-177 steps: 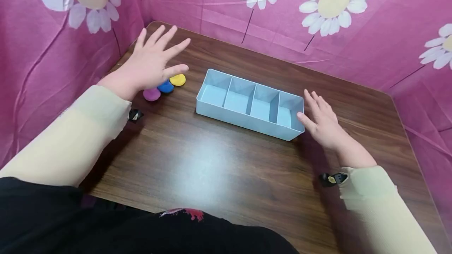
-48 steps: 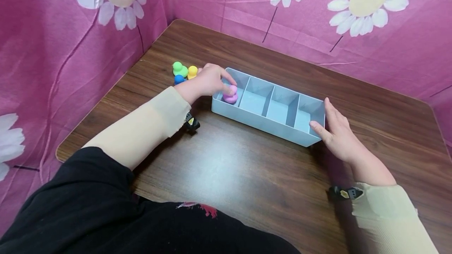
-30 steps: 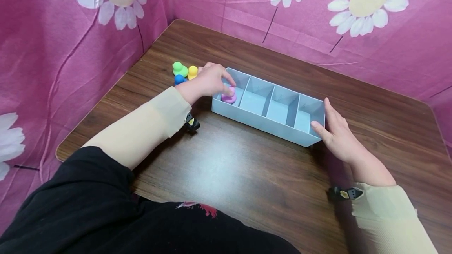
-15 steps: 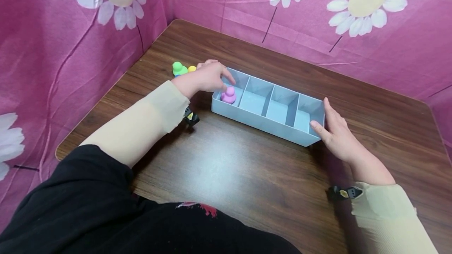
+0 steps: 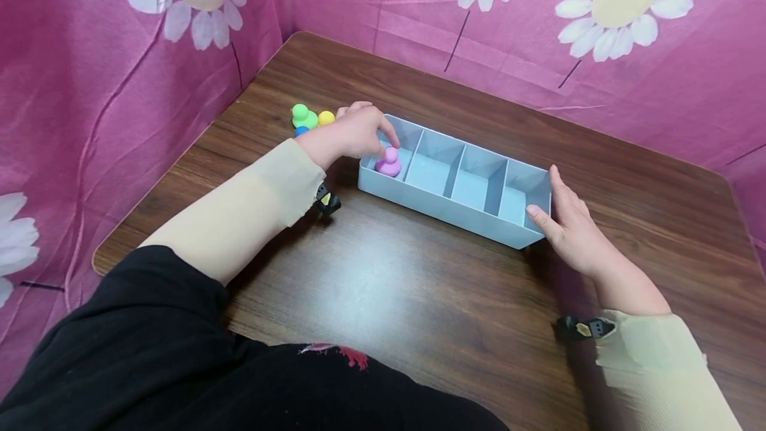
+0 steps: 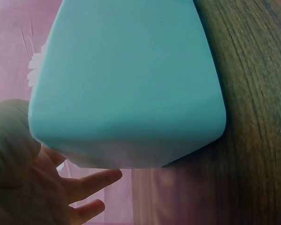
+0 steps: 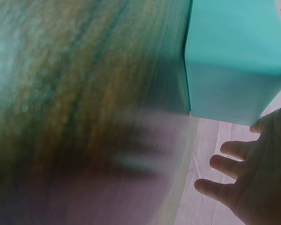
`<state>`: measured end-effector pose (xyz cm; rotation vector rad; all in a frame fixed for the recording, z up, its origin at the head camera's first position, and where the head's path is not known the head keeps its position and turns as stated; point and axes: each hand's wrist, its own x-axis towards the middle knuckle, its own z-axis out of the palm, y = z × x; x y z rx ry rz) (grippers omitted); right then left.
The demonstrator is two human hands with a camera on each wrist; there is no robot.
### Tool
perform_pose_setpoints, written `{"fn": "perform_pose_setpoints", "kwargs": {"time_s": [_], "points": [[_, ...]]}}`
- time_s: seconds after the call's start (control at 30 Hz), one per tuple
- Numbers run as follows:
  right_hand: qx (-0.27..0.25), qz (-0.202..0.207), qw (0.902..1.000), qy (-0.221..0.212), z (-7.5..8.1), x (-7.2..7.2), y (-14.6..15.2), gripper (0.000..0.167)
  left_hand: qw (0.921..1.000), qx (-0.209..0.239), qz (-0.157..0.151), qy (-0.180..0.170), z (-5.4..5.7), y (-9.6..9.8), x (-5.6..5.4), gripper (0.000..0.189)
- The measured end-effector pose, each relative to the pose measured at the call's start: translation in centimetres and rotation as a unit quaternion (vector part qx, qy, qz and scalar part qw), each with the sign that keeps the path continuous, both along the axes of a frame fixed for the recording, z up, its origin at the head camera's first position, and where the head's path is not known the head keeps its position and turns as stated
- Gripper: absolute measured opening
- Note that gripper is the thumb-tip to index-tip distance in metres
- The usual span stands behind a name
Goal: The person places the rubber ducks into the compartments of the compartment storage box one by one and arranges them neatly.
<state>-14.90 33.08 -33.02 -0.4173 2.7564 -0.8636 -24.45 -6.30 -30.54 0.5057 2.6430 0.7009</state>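
A light blue storage box [image 5: 445, 211] with several compartments in a row stands on the table. In its leftmost compartment sits a pink toy duck [image 5: 389, 163]. My left hand [image 5: 359, 132] hangs over that end, thumb and index finger inside, close to the duck's head and not closed round it. In the left wrist view, its other fingers [image 6: 91, 185] extend past the box's outside. My right hand [image 5: 577, 231] holds the box's right end, thumb over the rim and fingers along the outer side. The right wrist view shows those fingers [image 7: 225, 166] spread, mostly off the wall.
Left of the box lie a green toy duck [image 5: 304, 116], a yellow toy duck [image 5: 326, 118] and a blue one [image 5: 301, 131], the last partly hidden by my left wrist. Pink flowered cloth [image 5: 419, 38] borders the brown wooden table [image 5: 359, 285] on the left and back.
My left hand has carried the pink duck from the table into the leftmost compartment, lowered it and loosened its pinch. My right hand has come onto the box's right end. The head view has shifted.
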Motion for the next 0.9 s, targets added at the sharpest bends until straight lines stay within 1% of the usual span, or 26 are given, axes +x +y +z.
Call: {"fn": "perform_pose_setpoints", "kwargs": {"time_s": [0.1, 0.2, 0.3, 0.4, 0.47, 0.53, 0.63, 0.77, 0.83, 0.9], "points": [[-0.002, 0.002, 1.0000, 0.004, 0.08, -0.03, 0.06, 0.081, 0.9999, -0.006, 0.000, 0.013, -0.04, 0.00, 0.01, 0.023], [0.001, 0.004, 1.0000, 0.008, 0.05, -0.08, 0.12, 0.081, 0.9993, -0.022, 0.003, 0.029, -0.08, 0.05, 0.08, 0.016], [0.001, 0.006, 0.9999, 0.011, 0.01, -0.08, 0.14, 0.080, 0.9985, -0.030, 0.008, 0.045, -0.14, 0.04, 0.18, 0.018], [-0.001, 0.009, 0.9998, 0.015, -0.04, -0.07, 0.14, 0.080, 0.9977, -0.020, 0.014, 0.063, -0.17, -0.11, 0.25, 0.021], [-0.002, 0.011, 0.9998, 0.017, -0.06, -0.06, 0.12, 0.080, 0.9979, -0.004, 0.014, 0.064, -0.13, -0.27, 0.25, 0.022], [-0.004, 0.012, 0.9998, 0.017, -0.05, -0.04, 0.11, 0.079, 0.9982, 0.010, 0.008, 0.058, -0.05, -0.39, 0.20, 0.023], [-0.005, 0.011, 0.9998, 0.016, -0.04, 0.02, 0.10, 0.080, 0.9992, 0.022, -0.007, 0.033, 0.04, -0.42, 0.10, 0.030], [-0.005, 0.007, 0.9999, 0.010, -0.06, 0.08, 0.10, 0.080, 0.9997, 0.019, -0.016, -0.005, 0.03, -0.28, 0.03, 0.037], [-0.004, 0.005, 1.0000, 0.006, -0.04, 0.07, 0.08, 0.080, 0.9996, 0.013, -0.016, -0.017, 0.02, -0.21, 0.06, 0.039], [-0.001, 0.005, 1.0000, 0.005, 0.00, 0.05, 0.05, 0.081, 0.9996, 0.011, -0.016, -0.019, 0.01, -0.13, 0.13, 0.040]]}}
